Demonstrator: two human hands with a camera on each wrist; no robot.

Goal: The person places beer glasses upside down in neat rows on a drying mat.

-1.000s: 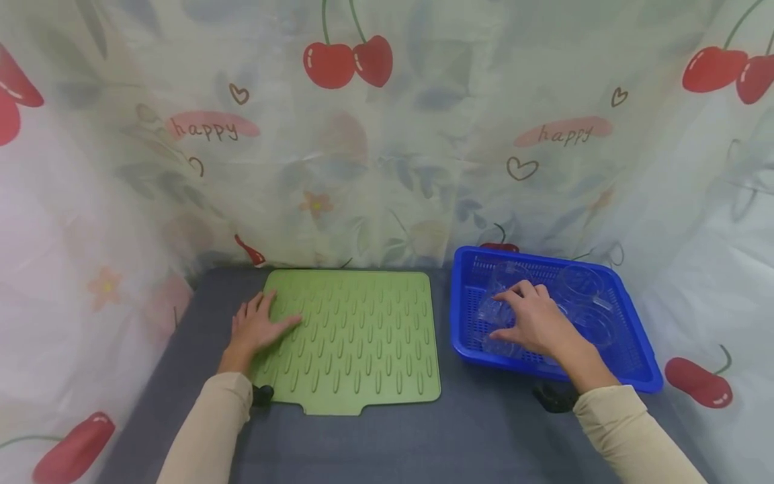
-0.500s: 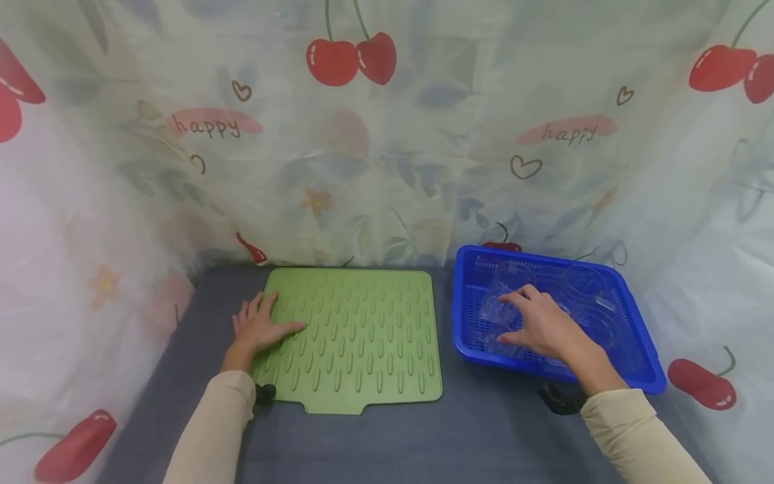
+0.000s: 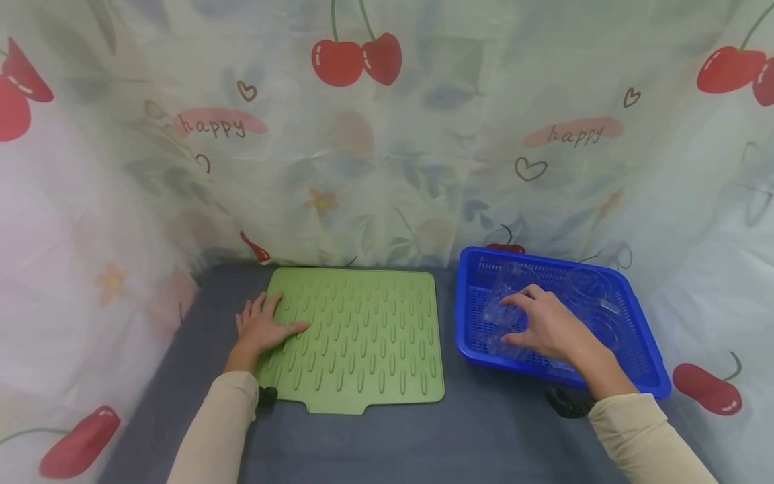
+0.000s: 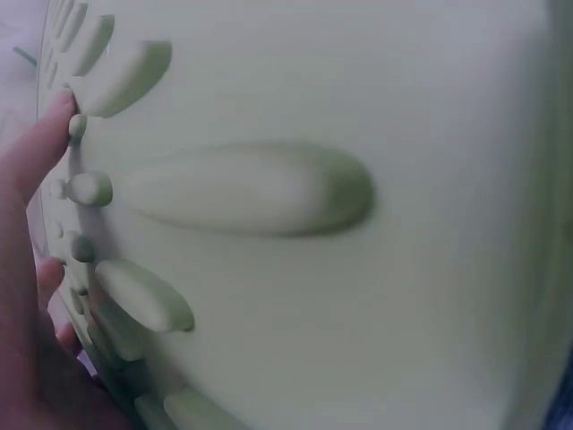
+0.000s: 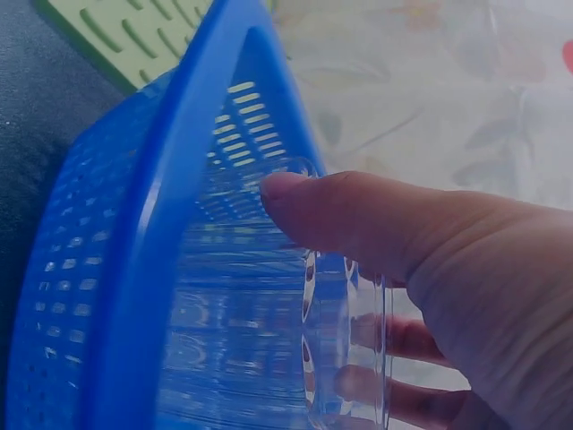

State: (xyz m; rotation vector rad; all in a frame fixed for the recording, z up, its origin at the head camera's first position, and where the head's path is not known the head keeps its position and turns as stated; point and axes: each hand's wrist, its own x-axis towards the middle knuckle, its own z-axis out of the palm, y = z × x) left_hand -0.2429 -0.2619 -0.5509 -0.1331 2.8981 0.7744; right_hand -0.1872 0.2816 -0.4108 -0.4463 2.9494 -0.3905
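Note:
A green board (image 3: 363, 343) with raised oval ridges and a tab at its front lies on the dark table. My left hand (image 3: 261, 333) rests on its left edge, fingers spread; the left wrist view shows the ridges (image 4: 260, 188) close up. To the right is a blue plastic basket (image 3: 461, 323) holding several clear cups (image 3: 588, 286). Over its left part, my right hand (image 3: 547, 328) holds a clear cup (image 5: 251, 313). In the right wrist view the thumb is at one side of that cup and the other fingers show through it.
Dark cloth covers the table (image 3: 399, 444). A printed curtain (image 3: 387, 134) with cherries hangs close behind the board and basket and along both sides. The basket's raised rim stands around the cups.
The whole head view has shifted slightly, moving the scene a little to the right. Both hands keep nearly the same places on the board and in the basket.

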